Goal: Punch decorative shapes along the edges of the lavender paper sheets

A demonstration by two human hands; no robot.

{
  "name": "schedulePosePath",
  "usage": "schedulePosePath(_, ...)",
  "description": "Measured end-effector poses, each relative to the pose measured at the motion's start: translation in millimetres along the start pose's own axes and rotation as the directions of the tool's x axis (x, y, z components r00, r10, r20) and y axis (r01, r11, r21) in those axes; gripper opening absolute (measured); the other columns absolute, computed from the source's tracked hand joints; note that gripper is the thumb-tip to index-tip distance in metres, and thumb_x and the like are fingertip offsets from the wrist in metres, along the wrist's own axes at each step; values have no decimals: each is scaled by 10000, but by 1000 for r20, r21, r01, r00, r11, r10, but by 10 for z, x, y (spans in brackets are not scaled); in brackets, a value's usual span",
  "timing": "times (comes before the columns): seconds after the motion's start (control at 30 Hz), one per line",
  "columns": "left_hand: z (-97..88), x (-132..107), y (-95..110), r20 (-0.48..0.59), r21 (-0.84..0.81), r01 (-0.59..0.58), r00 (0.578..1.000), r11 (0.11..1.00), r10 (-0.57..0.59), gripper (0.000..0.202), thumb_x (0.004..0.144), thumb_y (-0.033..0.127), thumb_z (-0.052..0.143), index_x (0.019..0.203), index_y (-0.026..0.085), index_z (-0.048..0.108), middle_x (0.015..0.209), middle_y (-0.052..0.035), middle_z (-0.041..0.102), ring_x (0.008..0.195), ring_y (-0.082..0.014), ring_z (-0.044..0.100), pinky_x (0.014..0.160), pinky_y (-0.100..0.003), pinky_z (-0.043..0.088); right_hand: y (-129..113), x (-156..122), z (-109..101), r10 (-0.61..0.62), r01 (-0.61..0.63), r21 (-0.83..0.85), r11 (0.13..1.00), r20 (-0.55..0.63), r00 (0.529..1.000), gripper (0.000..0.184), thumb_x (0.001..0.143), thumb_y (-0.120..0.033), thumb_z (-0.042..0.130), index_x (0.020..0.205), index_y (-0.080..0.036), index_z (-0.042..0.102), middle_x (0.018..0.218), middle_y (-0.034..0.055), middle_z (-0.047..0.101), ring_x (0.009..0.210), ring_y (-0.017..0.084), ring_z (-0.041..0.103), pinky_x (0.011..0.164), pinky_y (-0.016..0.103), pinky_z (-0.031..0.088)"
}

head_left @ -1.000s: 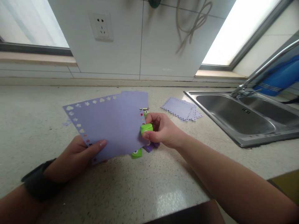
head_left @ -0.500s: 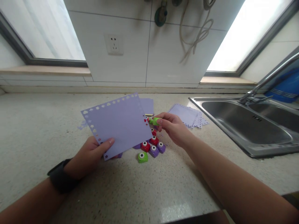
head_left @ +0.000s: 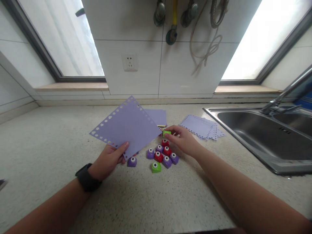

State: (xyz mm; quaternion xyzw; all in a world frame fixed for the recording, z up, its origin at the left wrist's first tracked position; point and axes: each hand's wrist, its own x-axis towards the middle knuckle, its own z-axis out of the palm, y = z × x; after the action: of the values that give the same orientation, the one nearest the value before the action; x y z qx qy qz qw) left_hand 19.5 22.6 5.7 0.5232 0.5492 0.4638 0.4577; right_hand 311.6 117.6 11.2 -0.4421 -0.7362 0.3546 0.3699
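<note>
Lilac punched-border paper sheet [head_left: 126,125]: thin, floppy, likely creases; grip by corner | left hand [head_left: 109,161] pinches its lower corner, above speckled counter [head_left: 48,146] | right hand [head_left: 184,141] fingertips closed on small green plastic punch [head_left: 166,132], rigid, light

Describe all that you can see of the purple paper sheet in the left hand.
The purple paper sheet is a flat, roughly square piece of thin matte lilac paper. Rows of small punched shapes, some like stars and hearts, run along at least two edges. It is uncreased and held above the countertop, one corner pointing away. The left hand pinches its near corner, thumb on top. The right hand holds a green punch by its right corner; contact there is unclear.
</note>
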Motion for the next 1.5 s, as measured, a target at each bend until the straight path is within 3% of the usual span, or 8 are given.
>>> schedulePosePath(0.27, 46, 13, 3, -37, -78, -35, 999, 996, 32, 393, 806, 543, 784, 794, 153, 735, 672, -57, 754, 449, -101, 474, 452, -243, 373, -80, -13, 100, -155, 158, -388, 908, 41, 987, 209, 956, -330, 688, 1121, -258, 796, 1077, 86, 784, 1099, 315, 626, 1014, 525, 424)
schedulePosePath(0.53, 28, 34, -64, -76, -80, -31, 997, 996, 25, 437, 791, 497, 829, 553, 159, 688, 452, 1, 560, 442, -116, 446, 458, -268, 363, -242, 1, 179, -98, 151, -473, 868, 135, 986, 216, 977, -342, 690, 1158, -260, 776, 1086, 109, 765, 1205, 353, 580, 1057, 585, 342)
schedulePosePath(0.77, 81, 32, -156, -38, -158, -24, 999, 987, 18, 431, 802, 561, 814, 793, 138, 731, 550, -1, 621, 485, -110, 517, 479, -234, 406, -258, 15, 232, -53, 176, -540, 823, 235, 971, 216, 985, -375, 669, 1100, -252, 805, 1133, 154, 728, 1237, 376, 567, 1061, 591, 339)
schedulePosePath(0.97, 122, 11, -180, -3, -181, -20, 1000, 983, 19, 442, 809, 574, 804, 755, 155, 677, 537, 13, 597, 478, -108, 509, 482, -237, 414, -233, 26, 235, -71, 235, -561, 794, 298, 952, 282, 1029, -392, 570, 1017, -301, 836, 1021, 101, 791, 1193, 391, 574, 1048, 627, 324)
schedulePosePath(1.13, 148, -13, -130, -5, -156, -28, 1000, 987, 27, 431, 808, 568, 800, 737, 169, 655, 508, 24, 587, 451, -103, 483, 476, -242, 389, -245, 24, 208, -134, 204, -484, 851, 176, 975, 252, 997, -365, 602, 1101, -279, 815, 1100, 103, 794, 1185, 373, 587, 1060, 625, 328)
schedulePosePath(1.27, 164, -47, -73, 15, -106, -33, 999, 994, 35, 439, 834, 545, 777, 644, 175, 635, 474, 17, 578, 430, -103, 467, 476, -257, 360, -372, -26, 170, -237, 236, -233, 943, 24, 971, 275, 978, -376, 581, 1057, -228, 799, 1051, 115, 769, 1065, 309, 650, 1008, 517, 444)
schedulePosePath(1.4, 170, -56, -69, 61, -44, -36, 997, 998, 39, 496, 868, 537, 738, 553, 170, 625, 452, 0, 572, 415, -100, 455, 477, -264, 340, -483, -102, 227, -274, 275, -1, 962, 51, 960, 277, 967, -409, 573, 993, -216, 770, 1023, 98, 762, 983, 278, 678, 935, 457, 509)
schedulePosePath(1.5, 174, -73, -64, 89, -9, -30, 996, 1000, 31, 476, 871, 522, 740, 569, 166, 643, 462, -4, 589, 406, -95, 435, 468, -258, 331, -490, -125, 309, -187, 185, 105, 977, 13, 982, 285, 952, -433, 591, 976, -201, 756, 940, 91, 766, 900, 271, 686, 859, 434, 539)
